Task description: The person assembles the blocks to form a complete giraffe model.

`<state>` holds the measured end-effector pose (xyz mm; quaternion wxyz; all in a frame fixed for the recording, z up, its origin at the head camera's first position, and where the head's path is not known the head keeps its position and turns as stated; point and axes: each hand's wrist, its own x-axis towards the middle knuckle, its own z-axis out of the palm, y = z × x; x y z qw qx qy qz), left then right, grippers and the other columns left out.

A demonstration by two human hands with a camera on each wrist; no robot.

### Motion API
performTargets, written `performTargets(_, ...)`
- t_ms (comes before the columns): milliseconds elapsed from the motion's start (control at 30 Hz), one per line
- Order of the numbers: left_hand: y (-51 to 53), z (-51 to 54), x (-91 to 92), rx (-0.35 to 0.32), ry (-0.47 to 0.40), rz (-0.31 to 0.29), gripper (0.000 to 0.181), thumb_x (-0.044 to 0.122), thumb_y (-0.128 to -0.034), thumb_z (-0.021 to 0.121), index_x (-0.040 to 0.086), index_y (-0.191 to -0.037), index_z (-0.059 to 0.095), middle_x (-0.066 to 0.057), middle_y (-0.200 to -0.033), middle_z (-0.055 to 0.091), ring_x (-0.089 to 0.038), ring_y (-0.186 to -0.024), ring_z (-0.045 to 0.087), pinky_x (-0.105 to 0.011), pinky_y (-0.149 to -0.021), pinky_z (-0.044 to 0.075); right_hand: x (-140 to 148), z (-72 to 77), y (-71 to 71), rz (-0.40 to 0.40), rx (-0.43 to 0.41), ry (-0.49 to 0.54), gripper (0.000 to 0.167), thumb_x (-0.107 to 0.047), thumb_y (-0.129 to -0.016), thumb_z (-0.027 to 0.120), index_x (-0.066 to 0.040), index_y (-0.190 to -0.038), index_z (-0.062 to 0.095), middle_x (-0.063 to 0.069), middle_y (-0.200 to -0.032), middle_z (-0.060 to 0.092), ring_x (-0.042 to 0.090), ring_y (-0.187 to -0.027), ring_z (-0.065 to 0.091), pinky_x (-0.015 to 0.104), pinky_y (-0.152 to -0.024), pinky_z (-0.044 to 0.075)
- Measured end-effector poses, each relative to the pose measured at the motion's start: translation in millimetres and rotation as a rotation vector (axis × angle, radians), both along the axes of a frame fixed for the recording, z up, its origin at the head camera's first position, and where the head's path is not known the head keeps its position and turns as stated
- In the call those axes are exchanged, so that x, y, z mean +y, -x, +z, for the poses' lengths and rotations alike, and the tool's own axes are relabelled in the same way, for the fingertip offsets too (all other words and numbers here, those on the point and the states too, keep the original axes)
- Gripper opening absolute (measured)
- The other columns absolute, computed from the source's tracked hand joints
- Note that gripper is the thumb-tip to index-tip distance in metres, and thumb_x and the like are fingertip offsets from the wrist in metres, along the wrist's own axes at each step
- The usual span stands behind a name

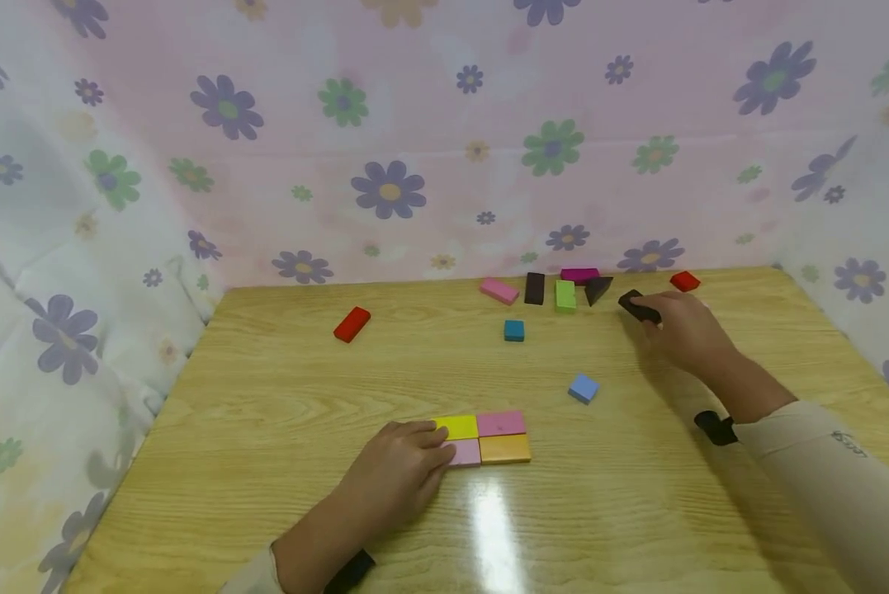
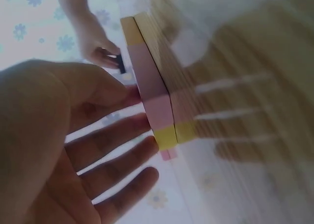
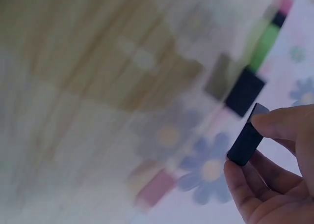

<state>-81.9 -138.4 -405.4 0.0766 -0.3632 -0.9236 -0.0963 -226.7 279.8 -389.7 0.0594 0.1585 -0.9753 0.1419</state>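
Note:
My left hand rests its fingertips against the left side of several blocks laid edge to edge as a rectangle. Yellow and pink blocks form the far row; a lilac block and an orange block form the near row. In the left wrist view the fingers are spread and fairly straight, touching the blocks' edge. At the far right, my right hand pinches a black rectangular block between thumb and fingers, and the right wrist view shows it tilted.
Along the back lie pink, dark, lime green and magenta blocks, with a dark triangular block. Red blocks lie far left and far right. Teal and light blue blocks sit mid-table.

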Motion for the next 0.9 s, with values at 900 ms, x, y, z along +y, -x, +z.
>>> performTargets(900,20.6,1.7,-21.5,-0.028,0.059,-0.161,0.031,0.017,-0.0933,0.066,0.025,-0.122,0.074,0.002,-0.124,0.069,-0.018,-0.117,0.063,-0.038,-0.095,0.054,-139,-5.4,-154.8,0.600,0.067,0.134,0.044,-0.005,-0.078,0.083,-0.016,-0.119,0.073,0.007,-0.120,0.067,0.022,-0.104,0.066,0.030,-0.077,0.060)
